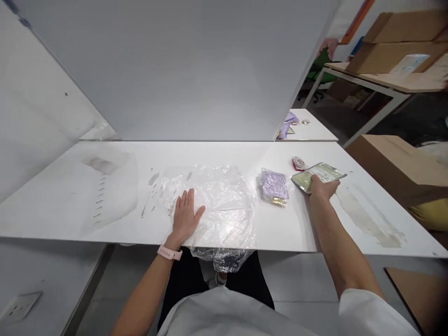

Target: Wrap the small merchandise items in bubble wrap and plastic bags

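My left hand (186,215) lies flat with fingers stretched on a clear plastic bag (224,200), which is spread over the table and hangs over its front edge. At the right, my right hand (324,187) grips a green and silver sachet (320,172) by its near edge. The sachet is tilted, and small print on it is unreadable. Left of that hand sits a purple packet in clear wrap (275,185) with a gold strip at its lower end. Behind the sachet lies a small red and clear packet (298,163).
A grey panel (182,70) rises along the back of the white table (280,228). Beyond it are purple packets (287,125) on another surface. Cardboard boxes (395,163) stand right of the table. A wall socket (21,305) is at lower left.
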A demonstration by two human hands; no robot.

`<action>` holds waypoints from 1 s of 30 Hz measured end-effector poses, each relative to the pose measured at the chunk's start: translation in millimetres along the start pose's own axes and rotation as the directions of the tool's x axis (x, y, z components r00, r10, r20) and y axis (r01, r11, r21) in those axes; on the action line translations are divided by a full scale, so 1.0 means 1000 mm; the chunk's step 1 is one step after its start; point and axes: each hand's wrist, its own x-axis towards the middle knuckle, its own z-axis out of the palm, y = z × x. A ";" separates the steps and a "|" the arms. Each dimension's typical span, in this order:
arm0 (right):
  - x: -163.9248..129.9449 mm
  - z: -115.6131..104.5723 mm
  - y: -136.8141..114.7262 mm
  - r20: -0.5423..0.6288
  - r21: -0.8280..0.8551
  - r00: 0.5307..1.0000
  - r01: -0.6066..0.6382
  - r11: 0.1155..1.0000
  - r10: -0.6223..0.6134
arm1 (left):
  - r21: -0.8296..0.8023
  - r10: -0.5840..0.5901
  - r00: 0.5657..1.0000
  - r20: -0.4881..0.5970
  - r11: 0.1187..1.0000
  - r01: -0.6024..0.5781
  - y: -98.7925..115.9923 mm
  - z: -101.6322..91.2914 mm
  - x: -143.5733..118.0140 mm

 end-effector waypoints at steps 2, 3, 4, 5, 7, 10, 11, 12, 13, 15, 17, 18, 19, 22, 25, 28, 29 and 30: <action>0.012 0.006 -0.001 -0.062 0.027 0.993 -0.096 0.995 0.098 | 0.023 0.004 1.000 0.025 1.000 -0.004 0.000 -0.001 -0.001; 0.016 0.007 -0.001 -0.098 0.080 0.982 -0.154 0.985 0.161 | 0.027 0.003 0.999 0.042 1.000 -0.004 0.001 -0.002 -0.001; 0.018 0.006 -0.003 -0.115 0.131 0.975 -0.174 0.976 0.190 | 0.026 0.000 0.998 0.058 1.000 -0.001 0.001 -0.003 -0.001; 0.016 0.004 -0.006 -0.134 0.179 0.972 -0.166 0.970 0.191 | 0.021 -0.005 0.997 0.072 1.000 0.004 0.002 -0.004 -0.001; 0.000 -0.006 -0.018 -0.186 0.228 0.975 -0.077 0.971 0.121 | 0.001 -0.017 0.996 0.086 1.000 0.017 0.004 -0.006 -0.001; -0.056 -0.028 -0.056 -0.153 0.216 0.987 0.075 0.974 -0.042 | -0.051 -0.030 0.995 0.096 0.998 0.035 0.007 -0.009 -0.001; -0.080 -0.035 -0.072 -0.066 0.224 0.990 0.136 0.965 -0.125 | -0.080 -0.031 0.994 0.107 0.996 0.039 0.007 -0.012 -0.002; -0.106 -0.039 -0.086 0.124 0.231 0.953 0.243 0.942 -0.276 | -0.115 -0.028 0.992 0.125 0.992 0.043 0.006 -0.017 -0.006; -0.130 -0.041 -0.099 0.351 0.276 0.829 0.352 0.894 -0.435 | -0.156 -0.020 0.988 0.150 0.987 0.044 0.005 -0.023 -0.011; -0.174 -0.038 -0.114 0.627 0.360 0.481 0.519 0.776 -0.612 | -0.235 0.038 0.974 0.224 0.972 0.016 0.000 -0.037 -0.028; -0.204 -0.029 -0.118 0.681 0.385 0.316 0.614 0.689 -0.661 | -0.277 0.142 0.943 0.300 0.959 -0.056 -0.008 -0.051 -0.051; -0.213 -0.025 -0.118 0.676 0.376 0.317 0.629 0.681 -0.666 | -0.281 0.183 0.929 0.322 0.955 -0.091 -0.011 -0.057 -0.062; -0.218 -0.021 -0.118 0.669 0.371 0.342 0.616 0.695 -0.660 | -0.277 0.203 0.925 0.323 0.954 -0.113 -0.015 -0.061 -0.071; -0.217 -0.018 -0.124 0.723 0.446 0.349 0.423 0.789 -0.596 | -0.273 0.131 0.970 0.204 0.959 -0.072 -0.020 -0.065 -0.088; -0.199 -0.013 -0.137 0.766 0.491 0.357 0.210 0.845 -0.534 | -0.389 -0.003 0.998 0.068 0.921 0.030 -0.015 -0.061 -0.087; -0.178 0.010 -0.151 0.632 0.334 0.680 0.193 0.923 -0.371 | -0.616 -0.123 0.989 0.080 0.774 0.146 -0.002 -0.054 -0.077; -0.173 0.022 -0.156 0.572 0.246 0.759 0.203 0.948 -0.311 | -0.688 -0.137 0.986 0.098 0.707 0.167 0.004 -0.052 -0.073; -0.170 0.034 -0.161 0.534 0.172 0.800 0.215 0.961 -0.274 | -0.743 -0.137 0.985 0.103 0.648 0.168 0.011 -0.049 -0.070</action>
